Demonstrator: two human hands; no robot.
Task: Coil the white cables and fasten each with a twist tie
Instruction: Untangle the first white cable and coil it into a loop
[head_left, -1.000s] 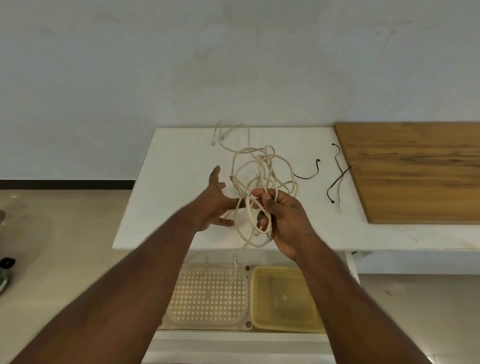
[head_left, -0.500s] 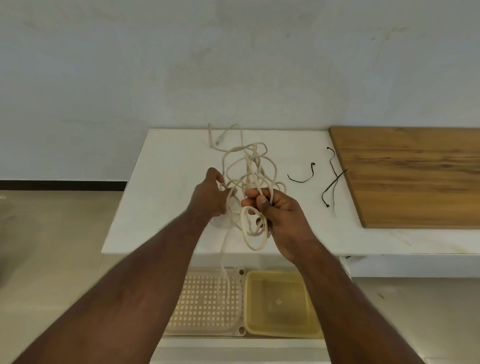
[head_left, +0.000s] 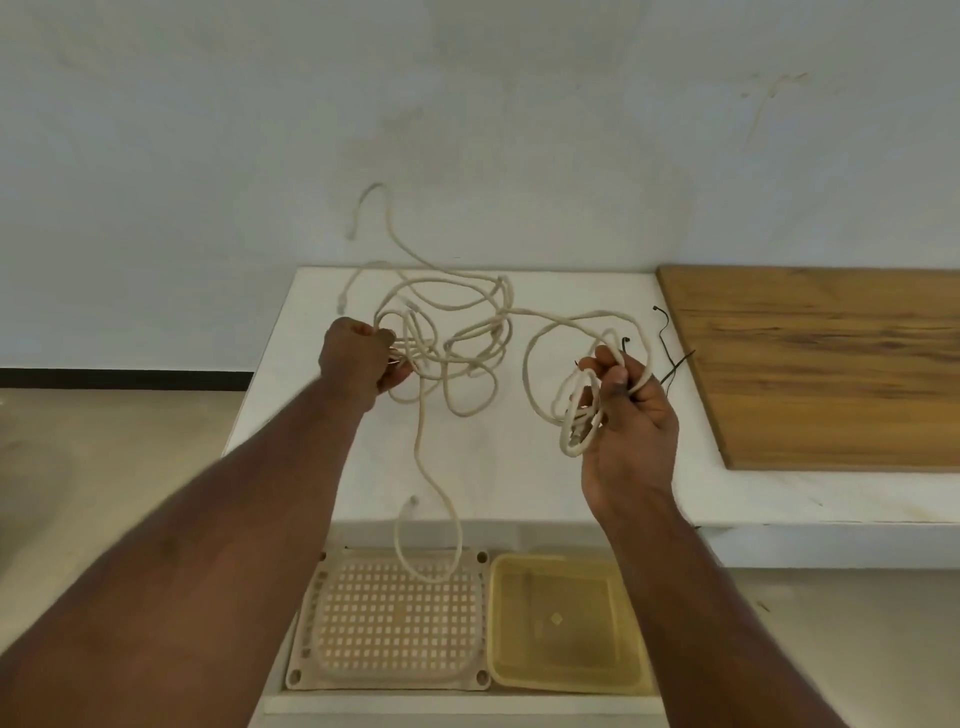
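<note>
A tangle of white cables (head_left: 452, 332) hangs in the air above the white table (head_left: 498, 467), stretched between my two hands. My left hand (head_left: 358, 361) grips a bunch of loops at the tangle's left side. My right hand (head_left: 623, 410) holds a small coil of cable (head_left: 574, 415) at the right. One cable end (head_left: 415, 519) dangles past the table's front edge; another end (head_left: 363, 208) sticks up near the wall. Black twist ties (head_left: 670, 358) lie on the table just behind my right hand.
A wooden board (head_left: 831, 364) lies on the table's right part. Below the table's front edge sit a perforated beige tray (head_left: 389, 623) and a yellow plastic container (head_left: 566, 634). A white wall stands behind the table.
My hands have moved apart: the left to the left with a bunch of loops, the right to the right with a small coil. The tangle has spread out between them.
</note>
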